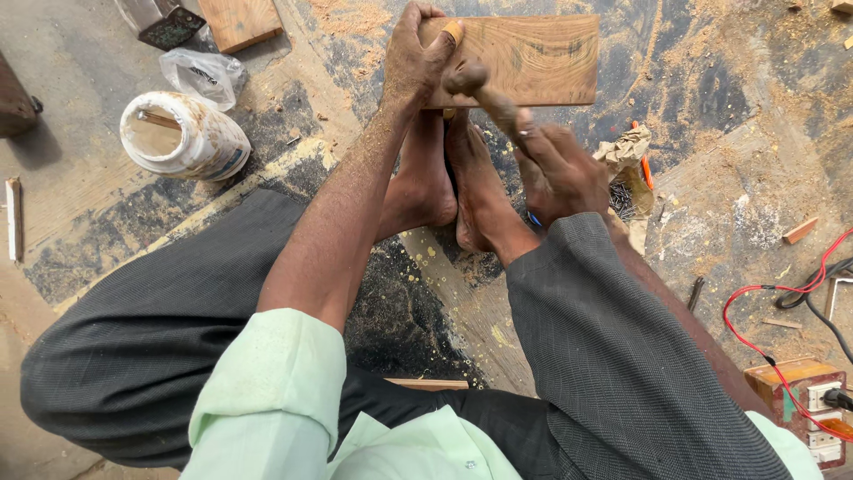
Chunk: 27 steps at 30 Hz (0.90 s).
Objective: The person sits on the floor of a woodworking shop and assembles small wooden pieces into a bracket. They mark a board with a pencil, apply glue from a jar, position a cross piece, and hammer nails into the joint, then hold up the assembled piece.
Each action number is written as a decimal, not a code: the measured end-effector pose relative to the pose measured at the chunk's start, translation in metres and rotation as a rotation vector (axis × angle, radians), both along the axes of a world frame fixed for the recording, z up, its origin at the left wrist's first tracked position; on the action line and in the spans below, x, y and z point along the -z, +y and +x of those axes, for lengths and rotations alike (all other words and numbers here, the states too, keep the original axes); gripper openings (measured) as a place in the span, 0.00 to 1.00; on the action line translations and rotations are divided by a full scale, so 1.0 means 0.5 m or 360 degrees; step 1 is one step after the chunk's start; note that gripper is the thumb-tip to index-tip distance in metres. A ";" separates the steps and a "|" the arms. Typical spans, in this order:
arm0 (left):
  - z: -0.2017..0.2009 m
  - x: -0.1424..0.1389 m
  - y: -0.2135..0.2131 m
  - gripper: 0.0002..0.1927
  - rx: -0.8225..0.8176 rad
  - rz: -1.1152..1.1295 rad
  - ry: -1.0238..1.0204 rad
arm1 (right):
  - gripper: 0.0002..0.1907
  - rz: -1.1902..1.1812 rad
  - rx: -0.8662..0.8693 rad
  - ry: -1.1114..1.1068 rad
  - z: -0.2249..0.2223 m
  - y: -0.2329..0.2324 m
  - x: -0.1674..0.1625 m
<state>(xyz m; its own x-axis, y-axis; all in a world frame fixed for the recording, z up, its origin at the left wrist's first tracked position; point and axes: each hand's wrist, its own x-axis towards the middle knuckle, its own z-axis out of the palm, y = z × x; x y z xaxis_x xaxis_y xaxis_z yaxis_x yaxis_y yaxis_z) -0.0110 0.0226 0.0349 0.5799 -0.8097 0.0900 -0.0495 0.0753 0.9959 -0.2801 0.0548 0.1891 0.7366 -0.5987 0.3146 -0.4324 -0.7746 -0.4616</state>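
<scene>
One board (524,58), one hammer (484,89)

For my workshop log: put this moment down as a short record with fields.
setting: sawdust-covered floor, person seated
left hand: grips the left edge of the plank, pinching a small peg
right hand: holds a hammer, head at the plank's near edge
feet: bare, together, just below the plank
nearby: white tub, plastic bag, paper with nails, red wires, socket box
</scene>
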 end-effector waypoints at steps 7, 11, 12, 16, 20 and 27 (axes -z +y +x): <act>-0.002 0.003 0.000 0.21 -0.0062 0.0076 -0.0140 | 0.28 -0.0066 0.0078 0.0220 -0.001 0.000 0.013; -0.002 -0.002 -0.006 0.21 -0.0077 0.0088 -0.0220 | 0.29 -0.0136 0.0009 0.0016 0.006 0.003 0.005; -0.005 -0.001 -0.006 0.21 -0.0101 0.0141 -0.0213 | 0.28 -0.0149 -0.0012 -0.0148 0.006 0.004 0.001; -0.004 -0.004 -0.009 0.19 -0.0052 -0.0015 -0.0093 | 0.28 0.0076 0.0052 0.0320 0.013 0.005 -0.013; 0.000 -0.001 -0.005 0.19 -0.0034 0.0082 0.0011 | 0.24 0.0034 0.0026 -0.0128 0.013 0.003 -0.009; 0.001 -0.005 0.002 0.20 -0.0054 0.0168 -0.0009 | 0.28 -0.0048 0.0082 0.0274 -0.001 0.006 0.007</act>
